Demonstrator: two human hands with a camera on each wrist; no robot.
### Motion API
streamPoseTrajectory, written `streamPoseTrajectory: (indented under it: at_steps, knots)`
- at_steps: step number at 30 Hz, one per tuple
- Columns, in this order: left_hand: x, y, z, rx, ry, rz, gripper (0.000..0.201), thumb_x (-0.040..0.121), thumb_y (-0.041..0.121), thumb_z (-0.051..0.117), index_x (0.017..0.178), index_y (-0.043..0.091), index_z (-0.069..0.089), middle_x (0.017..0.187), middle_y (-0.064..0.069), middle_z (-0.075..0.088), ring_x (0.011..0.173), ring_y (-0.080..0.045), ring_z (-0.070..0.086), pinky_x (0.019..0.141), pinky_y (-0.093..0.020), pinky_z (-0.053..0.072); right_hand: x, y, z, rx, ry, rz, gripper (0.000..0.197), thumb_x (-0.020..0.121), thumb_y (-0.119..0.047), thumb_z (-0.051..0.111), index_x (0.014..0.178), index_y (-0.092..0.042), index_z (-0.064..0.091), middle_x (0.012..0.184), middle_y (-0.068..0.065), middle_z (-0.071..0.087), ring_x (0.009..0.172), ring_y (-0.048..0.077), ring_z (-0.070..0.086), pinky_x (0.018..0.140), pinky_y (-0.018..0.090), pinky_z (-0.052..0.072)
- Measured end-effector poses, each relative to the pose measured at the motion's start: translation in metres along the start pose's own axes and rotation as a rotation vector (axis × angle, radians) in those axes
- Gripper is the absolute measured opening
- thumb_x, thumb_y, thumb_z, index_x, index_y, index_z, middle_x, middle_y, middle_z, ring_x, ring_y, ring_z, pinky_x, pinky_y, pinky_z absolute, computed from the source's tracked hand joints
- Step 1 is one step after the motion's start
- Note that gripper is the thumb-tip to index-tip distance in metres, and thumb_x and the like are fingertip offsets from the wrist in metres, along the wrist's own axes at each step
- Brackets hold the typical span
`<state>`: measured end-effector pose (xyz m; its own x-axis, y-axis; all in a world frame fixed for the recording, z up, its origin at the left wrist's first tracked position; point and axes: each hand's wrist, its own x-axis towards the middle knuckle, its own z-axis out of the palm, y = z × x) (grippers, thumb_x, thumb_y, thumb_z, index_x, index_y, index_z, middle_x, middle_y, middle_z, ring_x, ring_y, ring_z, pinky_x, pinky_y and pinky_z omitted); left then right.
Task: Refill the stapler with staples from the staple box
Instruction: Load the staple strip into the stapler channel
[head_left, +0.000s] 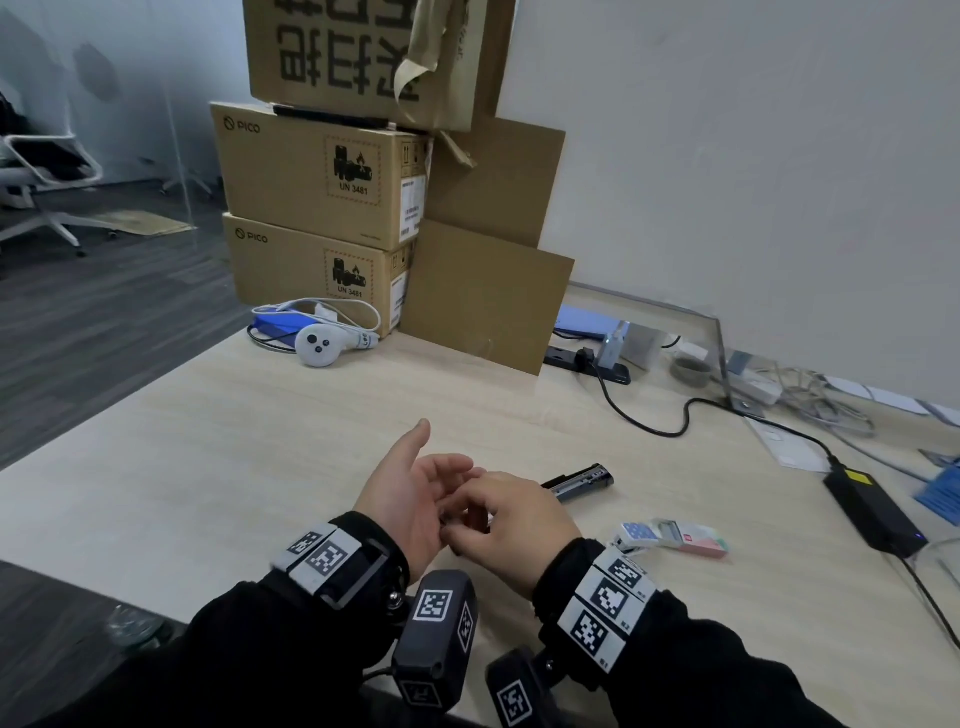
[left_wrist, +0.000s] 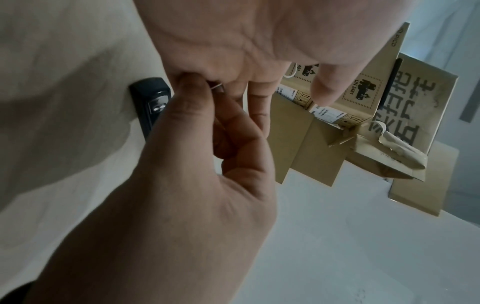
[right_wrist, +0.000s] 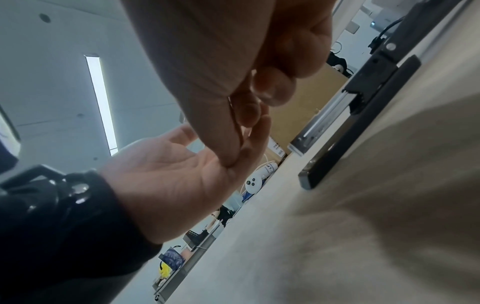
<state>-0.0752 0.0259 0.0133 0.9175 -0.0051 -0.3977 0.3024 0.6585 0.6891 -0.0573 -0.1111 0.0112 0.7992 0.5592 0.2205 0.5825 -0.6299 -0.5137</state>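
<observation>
Now we hold our left hand (head_left: 410, 488) palm up with fingers relaxed and apart, above the table (head_left: 208, 441) near its front edge. Our right hand (head_left: 511, 525) pinches a small strip of staples (left_wrist: 217, 88) over that palm. Just behind the hands the stapler (head_left: 579, 482) lies open. The staple box (head_left: 670, 538) lies open to the right.

table (head_left: 208, 441): pale matt woodgrain | stapler (head_left: 582, 482): black plastic, shiny metal | boxes (head_left: 306, 182): cardboard
</observation>
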Motion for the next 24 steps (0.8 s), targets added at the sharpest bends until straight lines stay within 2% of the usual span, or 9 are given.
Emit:
streamPoseTrajectory:
  at_steps: [4, 7, 8, 11, 14, 18, 20, 22, 24]
  knots:
    - [-0.001, -0.001, 0.002, 0.057, -0.026, -0.002, 0.052, 0.094, 0.054, 0.047, 0.095, 0.004, 0.062, 0.093, -0.016, 0.067, 0.073, -0.027, 0.06, 0.062, -0.036, 0.049, 0.002, 0.003, 0.0, 0.022, -0.021, 0.078, 0.015, 0.073, -0.037, 0.069, 0.084, -0.028, 0.074, 0.082, -0.008, 0.069, 0.079, 0.009, 0.064, 0.076, 0.034, 0.053]
    - [-0.002, -0.003, 0.003, 0.104, -0.053, 0.01, 0.037, 0.096, 0.038, 0.048, 0.094, 0.003, 0.061, 0.087, -0.015, 0.063, 0.069, -0.025, 0.061, 0.061, -0.034, 0.051, 0.002, 0.005, -0.001, 0.145, 0.002, 0.148, 0.01, 0.073, -0.033, 0.068, 0.075, -0.025, 0.073, 0.071, -0.009, 0.073, 0.071, 0.004, 0.067, 0.073, 0.031, 0.055]
    - [-0.002, -0.003, 0.002, 0.116, -0.053, 0.018, 0.031, 0.095, 0.032, 0.049, 0.094, 0.003, 0.061, 0.086, -0.014, 0.063, 0.067, -0.024, 0.062, 0.061, -0.033, 0.052, 0.002, 0.007, -0.001, 0.212, 0.021, 0.172, 0.007, 0.075, -0.029, 0.069, 0.073, -0.024, 0.074, 0.067, -0.01, 0.073, 0.067, 0.001, 0.066, 0.07, 0.027, 0.055]
    - [0.001, -0.005, -0.001, 0.208, -0.058, 0.071, 0.015, 0.091, 0.014, 0.057, 0.097, 0.002, 0.063, 0.092, -0.017, 0.068, 0.076, -0.027, 0.069, 0.074, -0.038, 0.059, 0.003, 0.011, -0.008, 0.379, 0.127, 0.239, 0.009, 0.078, -0.017, 0.072, 0.07, -0.021, 0.075, 0.059, -0.013, 0.064, 0.058, -0.001, 0.058, 0.062, 0.016, 0.047]
    - [0.0, -0.007, -0.003, 0.332, -0.049, 0.116, 0.005, 0.093, 0.009, 0.062, 0.096, 0.005, 0.063, 0.097, -0.02, 0.072, 0.081, -0.029, 0.07, 0.079, -0.041, 0.059, 0.004, 0.015, -0.016, 0.467, 0.17, 0.269, 0.01, 0.078, -0.013, 0.071, 0.069, -0.015, 0.074, 0.062, -0.009, 0.062, 0.059, 0.003, 0.054, 0.061, 0.016, 0.044]
    - [0.002, -0.009, -0.005, 0.432, -0.021, 0.169, 0.002, 0.091, 0.007, 0.067, 0.09, 0.006, 0.068, 0.109, -0.028, 0.072, 0.089, -0.03, 0.071, 0.078, -0.042, 0.06, 0.003, 0.018, -0.016, 0.463, 0.172, 0.272, 0.011, 0.076, -0.014, 0.07, 0.067, -0.019, 0.072, 0.063, -0.006, 0.06, 0.061, 0.007, 0.053, 0.061, 0.021, 0.044]
    - [0.003, -0.009, -0.005, 0.469, -0.016, 0.195, 0.002, 0.09, 0.006, 0.068, 0.089, 0.005, 0.07, 0.099, -0.026, 0.074, 0.086, -0.028, 0.072, 0.079, -0.043, 0.06, 0.003, 0.021, -0.016, 0.454, 0.183, 0.277, 0.008, 0.075, -0.013, 0.071, 0.068, -0.017, 0.072, 0.064, -0.005, 0.058, 0.06, 0.007, 0.051, 0.06, 0.02, 0.042]
    - [0.004, -0.009, -0.005, 0.514, 0.001, 0.219, 0.002, 0.088, 0.005, 0.07, 0.086, 0.006, 0.071, 0.083, -0.014, 0.073, 0.075, -0.021, 0.07, 0.078, -0.043, 0.059, 0.003, 0.023, -0.016, 0.443, 0.181, 0.273, 0.005, 0.075, -0.014, 0.071, 0.07, -0.014, 0.072, 0.063, -0.006, 0.057, 0.059, 0.007, 0.049, 0.059, 0.02, 0.041]
    - [0.004, -0.009, -0.004, 0.566, 0.018, 0.241, 0.003, 0.086, 0.007, 0.072, 0.084, 0.008, 0.072, 0.075, -0.005, 0.071, 0.065, -0.016, 0.067, 0.07, -0.038, 0.058, 0.003, 0.023, -0.017, 0.448, 0.164, 0.271, 0.005, 0.076, -0.013, 0.072, 0.072, -0.01, 0.072, 0.062, -0.007, 0.057, 0.057, 0.006, 0.049, 0.057, 0.019, 0.041]
